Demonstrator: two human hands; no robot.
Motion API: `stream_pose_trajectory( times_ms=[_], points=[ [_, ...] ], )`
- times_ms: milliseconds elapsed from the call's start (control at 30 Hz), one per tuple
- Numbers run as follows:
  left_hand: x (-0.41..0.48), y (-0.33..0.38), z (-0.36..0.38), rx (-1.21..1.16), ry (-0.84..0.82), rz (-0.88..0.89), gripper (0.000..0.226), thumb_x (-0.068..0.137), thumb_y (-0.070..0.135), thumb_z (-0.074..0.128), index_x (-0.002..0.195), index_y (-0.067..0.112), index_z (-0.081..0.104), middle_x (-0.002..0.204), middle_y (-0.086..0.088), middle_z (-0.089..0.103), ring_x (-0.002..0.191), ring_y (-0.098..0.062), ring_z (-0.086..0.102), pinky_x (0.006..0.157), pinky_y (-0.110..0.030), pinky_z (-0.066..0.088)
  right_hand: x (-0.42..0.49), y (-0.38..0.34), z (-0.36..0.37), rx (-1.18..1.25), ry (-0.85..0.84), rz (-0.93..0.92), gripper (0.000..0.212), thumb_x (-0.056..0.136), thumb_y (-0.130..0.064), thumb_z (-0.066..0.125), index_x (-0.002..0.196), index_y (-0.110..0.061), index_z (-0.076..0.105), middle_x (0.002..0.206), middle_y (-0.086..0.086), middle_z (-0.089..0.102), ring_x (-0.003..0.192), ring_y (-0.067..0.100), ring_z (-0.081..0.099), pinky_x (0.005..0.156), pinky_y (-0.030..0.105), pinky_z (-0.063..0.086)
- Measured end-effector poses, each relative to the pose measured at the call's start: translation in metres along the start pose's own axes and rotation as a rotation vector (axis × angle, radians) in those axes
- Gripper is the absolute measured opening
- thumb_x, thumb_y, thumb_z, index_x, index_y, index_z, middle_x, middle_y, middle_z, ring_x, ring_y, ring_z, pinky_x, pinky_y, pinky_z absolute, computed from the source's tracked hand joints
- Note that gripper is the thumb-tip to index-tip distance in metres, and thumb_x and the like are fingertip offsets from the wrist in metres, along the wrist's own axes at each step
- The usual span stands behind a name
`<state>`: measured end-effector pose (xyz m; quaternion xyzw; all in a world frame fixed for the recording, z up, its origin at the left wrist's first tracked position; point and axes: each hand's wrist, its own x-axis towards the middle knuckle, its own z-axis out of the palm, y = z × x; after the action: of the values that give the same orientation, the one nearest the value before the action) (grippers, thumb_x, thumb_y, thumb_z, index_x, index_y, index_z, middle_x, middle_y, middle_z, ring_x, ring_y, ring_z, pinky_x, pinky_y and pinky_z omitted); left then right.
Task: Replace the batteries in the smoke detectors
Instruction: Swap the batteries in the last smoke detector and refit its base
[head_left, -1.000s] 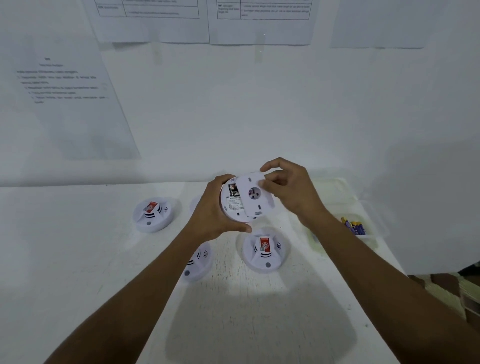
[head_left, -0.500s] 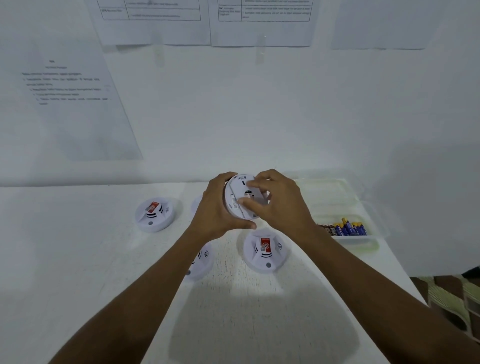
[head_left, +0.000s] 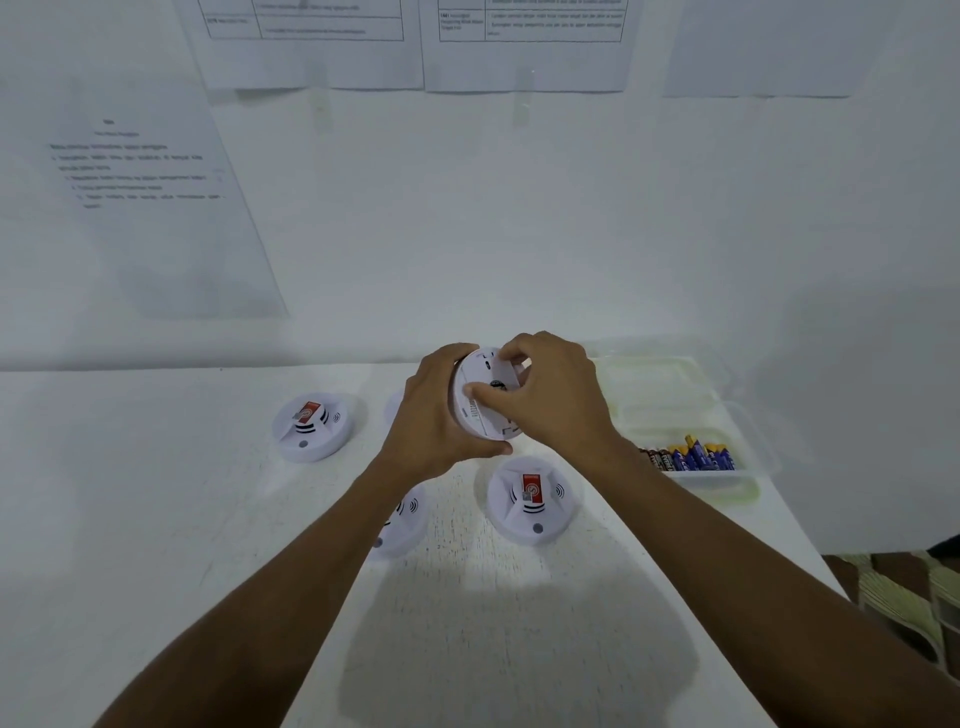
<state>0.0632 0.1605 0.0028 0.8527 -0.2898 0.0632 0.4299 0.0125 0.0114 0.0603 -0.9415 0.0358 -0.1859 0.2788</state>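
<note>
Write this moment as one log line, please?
left hand: holds raised smoke detector | right hand: fingers on its back | batteries: in tray | other detectors: on table

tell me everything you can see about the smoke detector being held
The held smoke detector is a round white disc, plastic by its look, raised above the table and tilted with its back toward the camera. The left hand cups its left rim; the right hand covers its right side, fingertips on the back. A dark round spot and faint print show.
</note>
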Motion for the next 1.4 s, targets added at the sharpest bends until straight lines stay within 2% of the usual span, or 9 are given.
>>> stream_pose_trajectory(
  times_ms=[333,433,567,767,833,967,1100,1300,1400],
  points=[
    [0.001,-0.004,0.007,0.042,-0.022,-0.013,0.097,0.058,0.039,0.090,0.138,0.011,0.041,0.137,-0.001,0.048,0.120,-0.008,0.039,0.102,0.001,0.017,-0.004,-0.007,0.002,0.072,0.024,0.171,0.049,0.071,-0.055,0.077,0.101,-0.018,0.067,0.094,-0.006,0.070,0.088,0.012,0.064,0.087,0.035,0.054],
    [0.004,-0.001,0.009,0.081,-0.115,-0.084,0.094,0.066,0.043,0.082,0.141,0.012,0.035,0.145,-0.004,0.041,0.131,-0.016,0.038,0.106,-0.004,0.009,-0.006,-0.007,0.003,0.065,0.031,0.171,0.049,0.071,-0.055,0.076,0.100,-0.017,0.066,0.093,-0.007,0.069,0.086,0.012,0.064,0.085,0.035,0.054],
    [-0.005,0.004,0.007,0.052,-0.033,-0.052,0.092,0.059,0.045,0.077,0.136,0.007,0.043,0.139,-0.011,0.048,0.123,-0.015,0.041,0.106,-0.020,0.021,-0.006,-0.008,0.005,0.049,0.056,0.168,0.047,0.072,-0.056,0.074,0.098,-0.017,0.065,0.090,-0.006,0.069,0.084,0.013,0.063,0.084,0.036,0.054],
    [-0.001,-0.001,0.009,0.071,-0.086,-0.054,0.084,0.071,0.037,0.082,0.137,0.007,0.040,0.141,-0.010,0.046,0.127,-0.017,0.041,0.099,0.000,0.006,-0.006,-0.005,0.007,0.071,0.025,0.181,0.047,0.074,-0.056,0.073,0.098,-0.016,0.066,0.090,-0.006,0.069,0.085,0.013,0.065,0.084,0.036,0.055],
    [-0.005,0.004,0.006,0.069,-0.031,-0.029,0.096,0.060,0.055,0.074,0.137,0.008,0.042,0.136,-0.005,0.048,0.122,-0.012,0.041,0.101,-0.003,0.011,-0.005,-0.004,0.006,0.075,0.015,0.158,0.048,0.075,-0.057,0.072,0.100,-0.017,0.066,0.093,-0.006,0.070,0.086,0.013,0.064,0.084,0.035,0.055],
    [-0.004,0.005,0.007,0.069,0.029,-0.015,0.099,0.056,0.054,0.071,0.138,0.008,0.041,0.140,-0.011,0.048,0.124,-0.018,0.043,0.106,-0.022,0.022,-0.003,-0.005,0.004,0.008,-0.013,0.112,0.053,0.077,-0.063,0.068,0.104,-0.017,0.065,0.095,-0.005,0.069,0.087,0.014,0.063,0.084,0.035,0.053],
    [-0.003,0.009,0.006,0.068,0.020,0.044,0.102,0.054,0.071,0.059,0.133,0.008,0.046,0.130,-0.005,0.053,0.114,-0.008,0.041,0.100,-0.009,0.019,0.000,-0.004,-0.003,0.034,-0.055,0.160,0.052,0.076,-0.060,0.070,0.104,-0.017,0.065,0.093,-0.004,0.068,0.087,0.015,0.065,0.081,0.032,0.054],
    [-0.001,0.006,0.006,0.055,0.139,0.125,0.092,0.054,0.069,0.068,0.126,0.014,0.050,0.116,0.011,0.051,0.104,-0.008,0.051,0.094,-0.026,0.040,0.005,-0.008,-0.007,-0.002,-0.042,0.160,0.052,0.077,-0.060,0.069,0.091,-0.010,0.069,0.083,0.000,0.070,0.079,0.016,0.064,0.076,0.033,0.055],
    [-0.001,0.005,0.008,0.060,0.133,0.099,0.097,0.053,0.071,0.067,0.129,0.014,0.048,0.119,0.011,0.050,0.106,-0.006,0.048,0.096,-0.016,0.034,0.006,-0.009,-0.005,0.007,-0.036,0.141,0.051,0.078,-0.056,0.070,0.090,-0.007,0.070,0.084,0.005,0.072,0.078,0.019,0.066,0.076,0.037,0.056]
  ],
)
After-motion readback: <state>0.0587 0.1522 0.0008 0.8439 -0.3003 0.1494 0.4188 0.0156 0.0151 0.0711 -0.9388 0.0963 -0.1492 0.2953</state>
